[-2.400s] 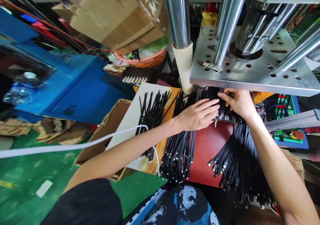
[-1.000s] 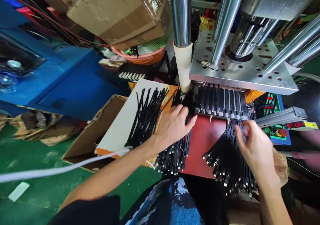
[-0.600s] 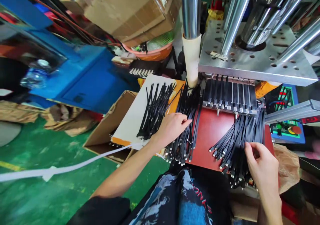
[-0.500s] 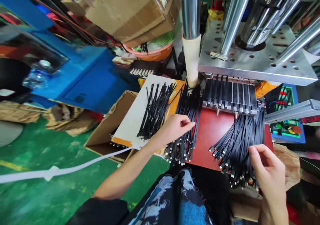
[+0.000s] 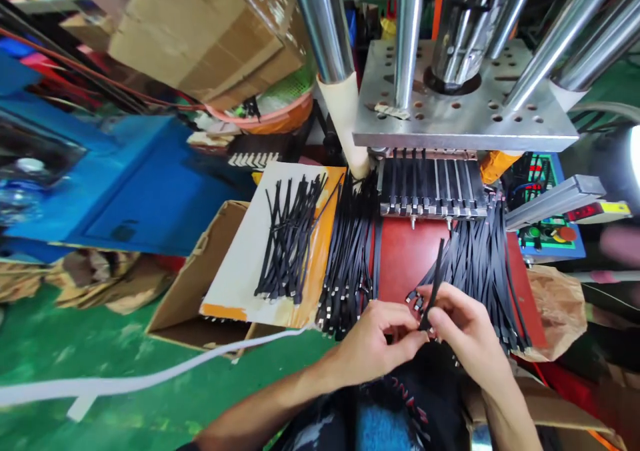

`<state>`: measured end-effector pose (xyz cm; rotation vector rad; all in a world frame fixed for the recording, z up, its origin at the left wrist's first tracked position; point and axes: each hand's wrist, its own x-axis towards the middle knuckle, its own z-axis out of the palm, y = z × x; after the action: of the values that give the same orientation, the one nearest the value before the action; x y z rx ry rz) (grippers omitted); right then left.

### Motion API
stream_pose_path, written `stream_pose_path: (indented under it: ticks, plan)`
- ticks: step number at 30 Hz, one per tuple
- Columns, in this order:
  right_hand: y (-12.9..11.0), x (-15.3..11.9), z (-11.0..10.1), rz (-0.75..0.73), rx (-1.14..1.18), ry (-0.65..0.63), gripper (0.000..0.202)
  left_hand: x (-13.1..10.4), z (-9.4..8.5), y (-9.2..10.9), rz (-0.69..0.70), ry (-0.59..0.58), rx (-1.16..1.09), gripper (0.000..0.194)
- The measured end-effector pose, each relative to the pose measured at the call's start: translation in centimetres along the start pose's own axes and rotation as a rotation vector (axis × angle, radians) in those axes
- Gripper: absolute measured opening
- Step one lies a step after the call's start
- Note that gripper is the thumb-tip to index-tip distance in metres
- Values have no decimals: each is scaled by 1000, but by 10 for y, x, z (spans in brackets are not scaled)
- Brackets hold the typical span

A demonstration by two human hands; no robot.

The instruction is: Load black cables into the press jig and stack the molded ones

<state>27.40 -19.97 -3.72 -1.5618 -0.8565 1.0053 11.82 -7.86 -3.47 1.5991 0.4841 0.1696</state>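
A short black cable (image 5: 438, 271) stands nearly upright between my two hands, over the front edge of the red table (image 5: 405, 254). My right hand (image 5: 457, 317) pinches it with thumb and fingers. My left hand (image 5: 393, 337) closes its fingertips at the cable's lower end, close to my right fingers. Behind my right hand a pile of black cables (image 5: 480, 257) spreads over the table. Another cable bundle (image 5: 350, 257) lies left of the bare red surface. Further left, more cables (image 5: 290, 244) rest on a white board (image 5: 240, 251). Several cables sit side by side in a metal fixture (image 5: 433, 207).
The press plate (image 5: 465, 127) with its steel columns stands above the fixture. An open cardboard box (image 5: 200, 271) is under the board. A control panel (image 5: 550, 237) and brown paper (image 5: 557, 311) are at the right, and a white hose (image 5: 165, 374) crosses at left.
My two hands have come together at the front of the table, and a black cable now stands between them. The view has shifted, so the press and table appear further left.
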Motion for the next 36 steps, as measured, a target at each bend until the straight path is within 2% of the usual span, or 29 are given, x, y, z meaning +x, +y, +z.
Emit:
stream_pose_path:
  ticks: [2,5,8,9,12,14,17,22,28,31,36]
  plan:
    - [3,5,5,33,69,133,33,1,0,-1,6,-43,116,29]
    - [8,6,13,1,11,159,43,14,-11,8,-25,-13,201,15]
    - [10,2,17,-82,-108,143,39,40,-27,26,68,83,152,39]
    - [10,1,18,-118,-142,140,37,49,-32,32,107,67,130,38]
    - [10,0,17,-231,-225,117,29,71,-38,42,174,-63,99,20]
    - [12,0,15,-282,-271,119,24,77,-38,44,176,-107,66,20]
    - [18,-3,9,-327,-327,178,17,78,-36,43,139,-102,-15,22]
    - [25,-12,-8,-319,-297,235,25,77,-37,42,99,-63,-110,20]
    - [16,-12,-10,-284,-172,371,14,79,-38,45,49,-34,-206,31]
    - [4,0,-3,-307,-172,324,8,79,-36,47,74,-9,-178,39]
    - [-4,23,6,-278,-180,248,32,83,-36,55,237,80,87,24]
